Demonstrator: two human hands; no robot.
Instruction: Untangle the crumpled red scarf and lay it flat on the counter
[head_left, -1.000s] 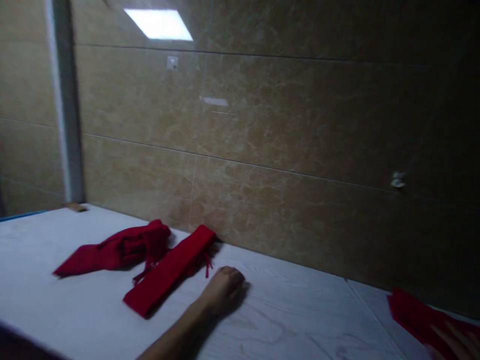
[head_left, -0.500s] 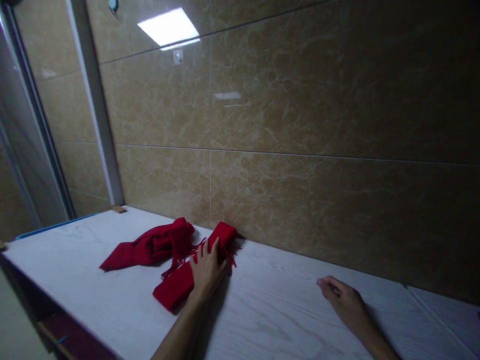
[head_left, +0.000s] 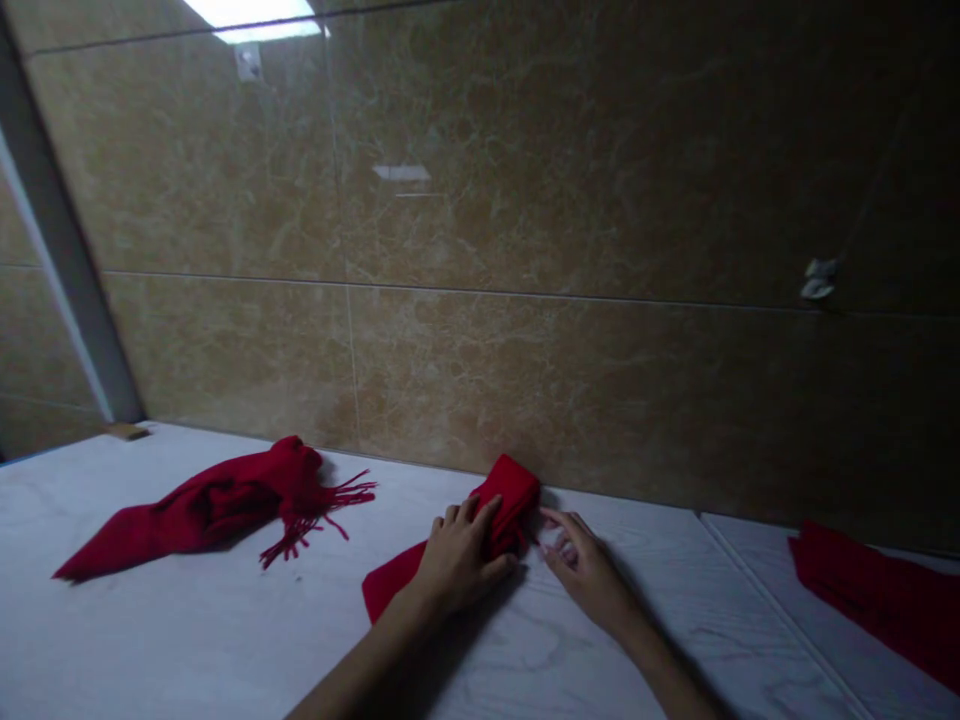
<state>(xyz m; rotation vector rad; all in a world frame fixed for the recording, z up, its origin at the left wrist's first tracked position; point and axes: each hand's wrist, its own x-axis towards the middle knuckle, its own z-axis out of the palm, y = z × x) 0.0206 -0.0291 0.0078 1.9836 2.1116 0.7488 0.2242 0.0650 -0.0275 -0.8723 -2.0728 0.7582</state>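
Pressing left grip (head_left: pixel 457 555), spread flat, onto folded red scarf (head_left: pixel 512 492) running 7 to 1 o'clock; holding right grip (head_left: pixel 581 560), loosely open, just beside its 1 o'clock end.

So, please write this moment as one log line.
left hand: flat on folded red scarf | right hand: fingertips at its end | loose scarf: lies left, apart

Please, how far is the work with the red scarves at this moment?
Looks done: the folded scarf by the wall is already a narrow strip. In hand: the left hand rests on it and the right hand reaches its far end. Left: the rumpled scarf on the left lies loose; more red cloth lies at the right edge.
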